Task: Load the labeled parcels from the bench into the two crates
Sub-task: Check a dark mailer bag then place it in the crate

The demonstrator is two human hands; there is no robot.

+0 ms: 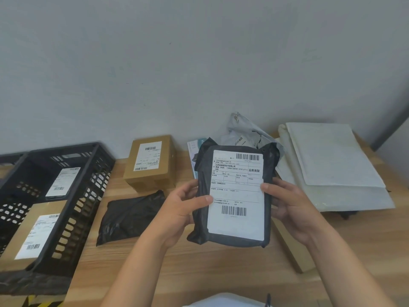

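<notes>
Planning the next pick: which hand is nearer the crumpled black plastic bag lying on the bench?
Left. The left hand grips the labelled black plastic parcel just right of the crumpled black plastic bag; the right hand holds the parcel's far edge.

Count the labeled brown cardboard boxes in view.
2. One box stands on the bench beside the black crate; the other box lies inside it, at its near end. More may hide under the white mailers.

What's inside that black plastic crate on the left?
Two labeled parcels lie in the black crate: a cardboard box at the near end and a dark flat parcel behind it. Whatever lies beneath them is covered, and the crate's left side is out of frame.
</notes>
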